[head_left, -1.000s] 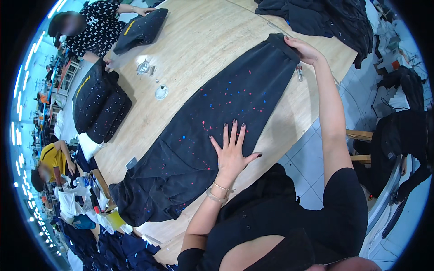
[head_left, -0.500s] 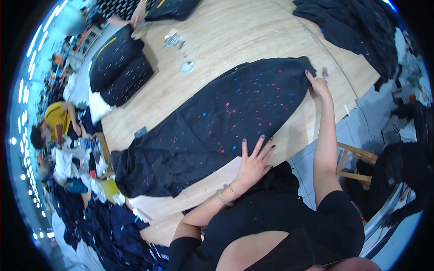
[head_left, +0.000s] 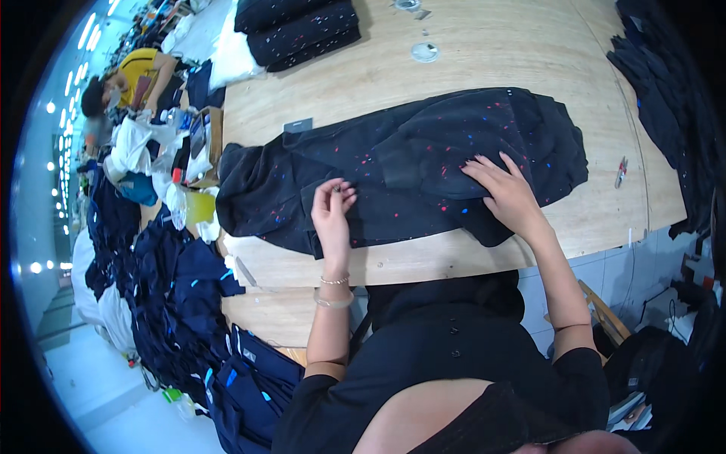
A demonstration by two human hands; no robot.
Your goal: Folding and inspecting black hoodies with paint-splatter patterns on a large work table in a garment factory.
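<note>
A black garment (head_left: 393, 163) with red and blue specks lies across the wooden table in front of me, its right part folded over and its left end bunched. My right hand (head_left: 510, 193) rests on the right part, fingers stretched out over the cloth. Over the left half, by a fabric edge, is my left hand (head_left: 333, 216) with its fingers curled in; whether cloth is pinched in them is hidden. Small red-handled thread snips (head_left: 622, 172) lie on the tabletop to the right of the garment.
Folded speckled black garments (head_left: 299, 34) are stacked at the far left. More dark cloth (head_left: 658, 113) hangs over the table's right edge. Dark navy clothes (head_left: 174, 280) pile up at left, near a cup of yellow drink (head_left: 199, 206). A person in yellow (head_left: 140, 72) sits beyond.
The garment's right end has been folded in, making it shorter and more level. My right hand came off its far corner onto the cloth; my left hand moved left and its fingers curled.
</note>
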